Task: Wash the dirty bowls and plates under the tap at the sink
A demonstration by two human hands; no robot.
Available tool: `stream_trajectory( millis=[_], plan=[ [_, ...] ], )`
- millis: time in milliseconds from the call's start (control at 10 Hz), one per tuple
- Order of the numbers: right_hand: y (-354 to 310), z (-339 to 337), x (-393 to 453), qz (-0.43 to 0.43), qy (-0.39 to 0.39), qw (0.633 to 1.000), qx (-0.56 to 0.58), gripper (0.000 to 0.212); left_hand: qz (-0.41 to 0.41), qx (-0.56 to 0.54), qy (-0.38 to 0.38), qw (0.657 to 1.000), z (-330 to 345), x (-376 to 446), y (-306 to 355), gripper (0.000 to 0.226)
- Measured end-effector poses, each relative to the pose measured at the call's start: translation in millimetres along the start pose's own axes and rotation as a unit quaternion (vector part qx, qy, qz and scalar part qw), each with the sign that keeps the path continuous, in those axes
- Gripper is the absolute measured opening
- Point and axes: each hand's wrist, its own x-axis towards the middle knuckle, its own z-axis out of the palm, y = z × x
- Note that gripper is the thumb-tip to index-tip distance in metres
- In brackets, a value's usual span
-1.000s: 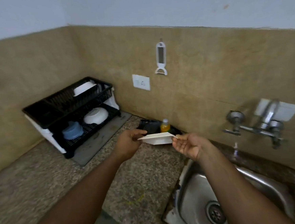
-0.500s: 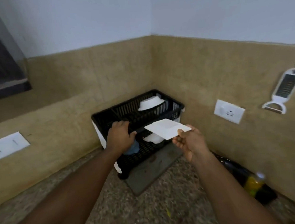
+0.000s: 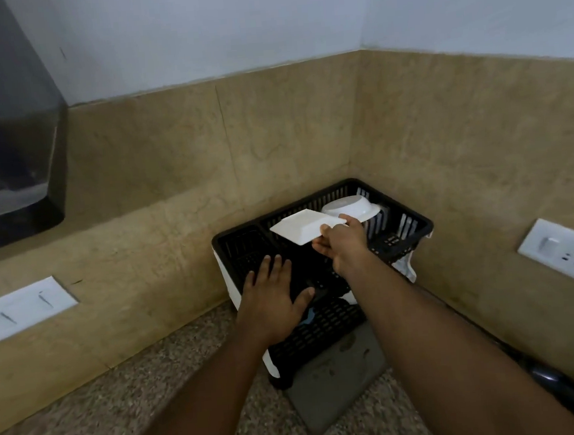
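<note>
Over the black dish rack (image 3: 413, 223) in the counter's corner, the head camera looks down on both arms reaching in. Right hand (image 3: 341, 244) has the square white plate (image 3: 300, 228) pinched by its near corner, thumb on top and fingers curled beneath, and the plate hangs tilted above the rack's upper tier, not touching it as far as the view shows. Just behind it, a white bowl (image 3: 352, 208) lies upside down in that same upper tier, its rim propped toward the back wall. Left hand (image 3: 273, 300) is spread flat, fingers straight, palm pressing on the front edge of the upper tier and gripping nothing. Below that hand, a bit of blue (image 3: 310, 316) peeks out from the lower shelf; what it is cannot be told. Rack stands on a grey mat (image 3: 336, 381) laid on the speckled granite counter (image 3: 88, 421). White switch plate (image 3: 21, 310) on the left wall, white socket (image 3: 566, 252) on the right one.
</note>
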Motion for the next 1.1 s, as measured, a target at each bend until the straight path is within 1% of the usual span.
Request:
stream_trajectory(
  millis=[300, 400, 500, 600, 700, 800, 900, 1000, 1100],
  plan=[
    [29.5, 21.1, 47.9, 0.013, 0.021, 0.998, -0.051, 0.064, 0.002, 0.002, -0.006, 1.0, 5.5, 4.7, 0.8, 0.087],
    [29.1, 22.9, 53.8, 0.019, 0.024, 0.996, -0.082, 0.065, 0.003, 0.004, -0.007, 1.0, 7.4, 6.6, 1.4, 0.087],
    [31.2, 20.1, 55.8, 0.018, 0.032, 0.99, -0.135, 0.069, 0.002, 0.005, -0.009, 1.0, 7.2, 6.9, 3.0, 0.087],
    [34.8, 15.5, 54.0, -0.013, 0.039, 0.983, -0.18, 0.074, 0.004, 0.004, -0.009, 1.0, 6.8, 8.3, 3.6, 0.087],
    [38.1, 7.9, 45.8, -0.031, 0.029, 0.983, -0.177, 0.085, 0.005, 0.0, -0.013, 1.0, 5.5, 7.5, 5.0, 0.086],
    [36.1, 1.5, 33.7, -0.027, 0.006, 0.989, -0.142, 0.089, 0.007, -0.001, -0.012, 1.0, 3.3, 5.5, 7.5, 0.084],
    [19.5, -6.6, 12.6, -0.047, -0.015, 0.99, -0.131, 0.085, 0.004, -0.011, -0.019, 1.0, -1.7, 2.3, 8.2, 0.082],
    [-6.4, -32.5, -26.0, -0.071, -0.032, 0.988, -0.135, 0.073, 0.002, -0.05, -0.019, 0.999, -7.3, -1.9, 12.1, 0.074],
    [-21.7, -75.5, -70.3, -0.109, -0.028, 0.983, -0.143, 0.057, 0.03, -0.062, -0.014, 0.998, -16.1, -12.5, 30.9, 0.055]
  ],
)
